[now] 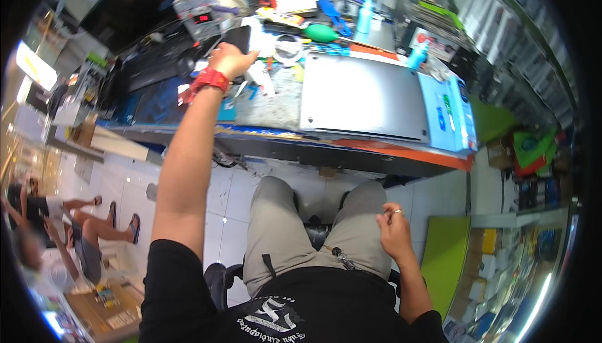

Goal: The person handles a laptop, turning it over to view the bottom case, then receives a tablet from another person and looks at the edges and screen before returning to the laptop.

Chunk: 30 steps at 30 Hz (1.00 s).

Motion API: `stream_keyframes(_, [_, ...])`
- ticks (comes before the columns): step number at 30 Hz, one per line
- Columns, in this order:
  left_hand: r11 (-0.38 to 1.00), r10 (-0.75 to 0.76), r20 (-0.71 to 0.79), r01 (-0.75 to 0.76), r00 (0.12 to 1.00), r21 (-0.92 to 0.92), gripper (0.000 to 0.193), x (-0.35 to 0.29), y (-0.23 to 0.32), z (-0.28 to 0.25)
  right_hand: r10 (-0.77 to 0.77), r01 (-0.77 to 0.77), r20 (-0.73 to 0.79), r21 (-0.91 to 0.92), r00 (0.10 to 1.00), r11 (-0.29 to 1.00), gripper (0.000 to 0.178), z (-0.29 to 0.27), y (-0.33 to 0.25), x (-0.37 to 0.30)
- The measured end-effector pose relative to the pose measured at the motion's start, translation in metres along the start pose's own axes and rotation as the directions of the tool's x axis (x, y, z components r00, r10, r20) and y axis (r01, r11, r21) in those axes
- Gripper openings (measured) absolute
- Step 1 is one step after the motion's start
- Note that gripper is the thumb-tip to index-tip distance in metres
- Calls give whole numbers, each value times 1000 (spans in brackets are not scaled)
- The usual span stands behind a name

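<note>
My left arm, with a red watch (210,80) at the wrist, stretches out over the workbench. At its end, my left hand (231,61) has its fingers and thumb about the near end of a flat black phone (238,37). Part of its fingers is hidden from above. Back by my right thigh, my right hand (395,233) hangs with its fingers curled in and a ring on one of them. Whatever may lie inside those fingers does not show. A closed silver laptop (364,95) rests on the bench, right of my left hand.
Behind the phone stands a grey box with a red digital display (202,18). A green air blower (320,33), a roll of tape (288,49) and a blue bottle (365,17) crowd the back. A blue mat (442,111) lies beside the laptop. Another person (69,230) sits at left.
</note>
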<state>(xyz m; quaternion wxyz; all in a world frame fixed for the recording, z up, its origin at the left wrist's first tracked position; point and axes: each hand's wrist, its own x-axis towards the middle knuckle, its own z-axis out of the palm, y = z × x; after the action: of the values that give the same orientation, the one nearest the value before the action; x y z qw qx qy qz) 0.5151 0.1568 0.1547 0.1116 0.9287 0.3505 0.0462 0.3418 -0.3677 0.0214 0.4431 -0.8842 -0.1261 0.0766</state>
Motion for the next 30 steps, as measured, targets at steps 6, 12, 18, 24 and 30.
stream_keyframes(6, [972,31,119,-58,992,227,93,29,7,-3,280,-217,203,-284,938,934,38,-2,77,-35])
stream_keyframes(12, [988,65,15,-66,998,140,75,34,1,-4,263,-170,253,-337,931,926,44,10,94,-33])
stream_keyframes(18, [992,-15,57,22,998,-125,68,23,7,-15,267,-181,247,-322,931,929,45,15,94,-27])
stream_keyframes(24, [907,116,36,-91,993,-411,33,-13,2,-31,264,-182,237,-317,935,931,43,19,97,-23])
stream_keyframes(30, [690,161,18,-100,987,-717,37,-95,-24,-48,343,-249,260,-335,903,909,46,20,96,-12])
